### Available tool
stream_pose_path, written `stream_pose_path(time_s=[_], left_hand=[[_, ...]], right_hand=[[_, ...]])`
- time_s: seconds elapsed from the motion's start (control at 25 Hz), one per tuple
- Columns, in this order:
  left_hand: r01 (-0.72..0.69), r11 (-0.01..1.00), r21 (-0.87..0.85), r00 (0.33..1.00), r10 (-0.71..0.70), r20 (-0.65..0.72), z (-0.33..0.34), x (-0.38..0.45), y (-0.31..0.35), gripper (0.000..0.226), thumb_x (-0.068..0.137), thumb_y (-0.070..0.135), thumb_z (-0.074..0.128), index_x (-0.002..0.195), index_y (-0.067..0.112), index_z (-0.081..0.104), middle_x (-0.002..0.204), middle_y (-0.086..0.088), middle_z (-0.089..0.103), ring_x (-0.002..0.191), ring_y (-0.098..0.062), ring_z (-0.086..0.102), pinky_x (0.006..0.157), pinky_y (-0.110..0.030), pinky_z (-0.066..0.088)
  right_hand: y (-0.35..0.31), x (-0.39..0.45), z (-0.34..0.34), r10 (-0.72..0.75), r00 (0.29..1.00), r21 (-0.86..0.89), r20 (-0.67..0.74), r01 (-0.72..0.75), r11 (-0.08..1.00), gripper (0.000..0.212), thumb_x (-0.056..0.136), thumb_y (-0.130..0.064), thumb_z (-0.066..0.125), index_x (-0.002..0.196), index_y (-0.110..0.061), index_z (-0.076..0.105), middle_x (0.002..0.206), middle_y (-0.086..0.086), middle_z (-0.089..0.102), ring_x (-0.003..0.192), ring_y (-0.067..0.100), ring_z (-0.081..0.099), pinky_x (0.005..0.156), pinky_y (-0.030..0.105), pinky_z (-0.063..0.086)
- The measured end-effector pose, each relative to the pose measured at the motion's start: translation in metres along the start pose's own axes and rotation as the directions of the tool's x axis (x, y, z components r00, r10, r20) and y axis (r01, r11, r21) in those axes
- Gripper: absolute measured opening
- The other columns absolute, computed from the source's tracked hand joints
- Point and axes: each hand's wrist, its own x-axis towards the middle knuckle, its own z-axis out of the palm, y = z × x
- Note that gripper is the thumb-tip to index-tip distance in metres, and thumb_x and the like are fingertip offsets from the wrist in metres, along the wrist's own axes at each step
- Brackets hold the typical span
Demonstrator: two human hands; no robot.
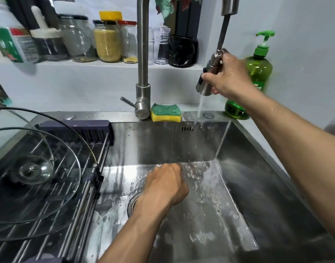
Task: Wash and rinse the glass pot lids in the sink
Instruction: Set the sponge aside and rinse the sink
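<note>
- Head view, I see only this one camera.
- Right hand (228, 76) at upper right of frame, fingers curled round the pull-out spray head (207, 77); hose runs up from it to the top edge.
- Water stream (200, 105) falls from the spray head onto the sink rim at upper right, then runs down the back right corner.
- Left hand (167, 184) at frame centre, low in the sink (257, 196), fingers bent down onto the wet floor near the back wall; I can't tell whether it holds anything.
- Drain (132, 203) just left of that wrist, partly hidden by it.
- Glass lids: large lid (49, 196) lies on the roll-up rack (72, 215) at lower left of frame, knob (33, 169) up; second lid's rim (49, 118) shows behind it, tilted.
- Rack covers the left part of the sink.
- Sponge (166, 112), yellow with green top, on the back ledge just right of the faucet base (143, 103).
- Green soap bottle (257, 73) at upper right, behind the right hand.
- Jars (107, 40) on the shelf along the top left.
</note>
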Motion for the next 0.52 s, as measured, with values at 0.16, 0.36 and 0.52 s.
stream_pose_path(time_s=[0.16, 0.36, 0.52], left_hand=[[0.008, 1.000, 0.011, 1.000, -0.008, 0.005, 0.001, 0.000, -0.002, 0.040, 0.092, 0.030, 0.052, 0.130, 0.023, 0.058, 0.128, -0.008, 0.065, 0.116, -0.030, 0.061, 0.093, -0.036, 0.046], [0.033, 0.999, -0.019, 0.999, -0.034, -0.005, -0.001, 0.000, -0.003, 0.038, 0.091, 0.027, 0.053, 0.128, 0.025, 0.059, 0.127, -0.007, 0.065, 0.116, -0.030, 0.061, 0.092, -0.035, 0.046], [0.024, 1.000, -0.013, 1.000, -0.024, 0.011, -0.003, -0.002, -0.006, 0.040, 0.090, 0.032, 0.056, 0.129, 0.026, 0.059, 0.130, -0.009, 0.064, 0.117, -0.032, 0.060, 0.095, -0.035, 0.047]], right_hand=[[0.003, 0.006, -0.003, 0.027, 0.999, -0.016, 0.022, -0.026, 1.000, 0.036, 0.083, -0.028, 0.072, 0.109, -0.011, 0.054, 0.106, 0.013, 0.066, 0.092, 0.035, 0.067, 0.081, 0.053, 0.057], [0.026, -0.015, -0.023, 0.018, 0.997, -0.141, 0.079, -0.007, 0.990, 0.034, 0.083, -0.027, 0.074, 0.108, -0.014, 0.055, 0.104, 0.010, 0.066, 0.087, 0.033, 0.067, 0.081, 0.052, 0.057], [0.039, -0.033, -0.024, 0.009, 0.993, -0.204, 0.114, 0.014, 0.979, 0.029, 0.083, -0.026, 0.074, 0.104, -0.020, 0.054, 0.102, 0.009, 0.068, 0.083, 0.032, 0.067, 0.080, 0.049, 0.057]])
